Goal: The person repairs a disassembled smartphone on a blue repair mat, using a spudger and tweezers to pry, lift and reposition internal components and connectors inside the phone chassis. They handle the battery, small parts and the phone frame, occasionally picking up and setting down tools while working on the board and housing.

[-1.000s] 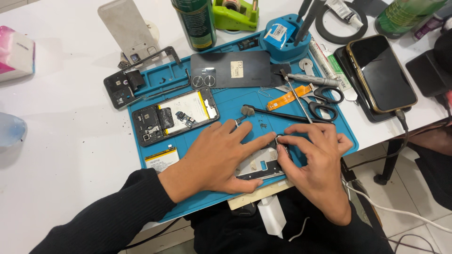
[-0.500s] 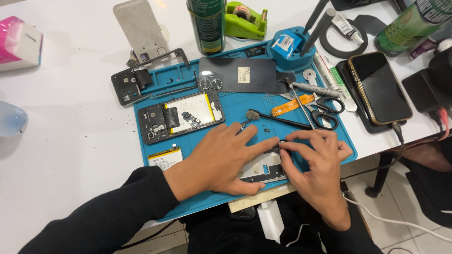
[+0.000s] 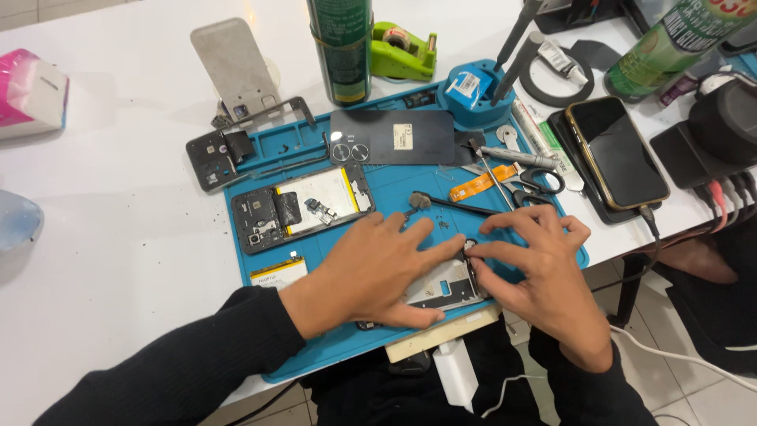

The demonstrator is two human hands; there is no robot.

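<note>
Both hands work at the near edge of the blue repair mat (image 3: 315, 359) on the white surface (image 3: 118, 221). The left hand (image 3: 378, 272) lies flat, fingers spread, pressing down a silver phone frame (image 3: 441, 288). The right hand (image 3: 540, 264) pinches that frame's right edge between thumb and forefinger. Farther back on the mat, a round blue tool holder (image 3: 471, 95) has two dark tool handles standing in it and a small blue-and-white piece. An opened phone body (image 3: 303, 207) lies left of centre.
</note>
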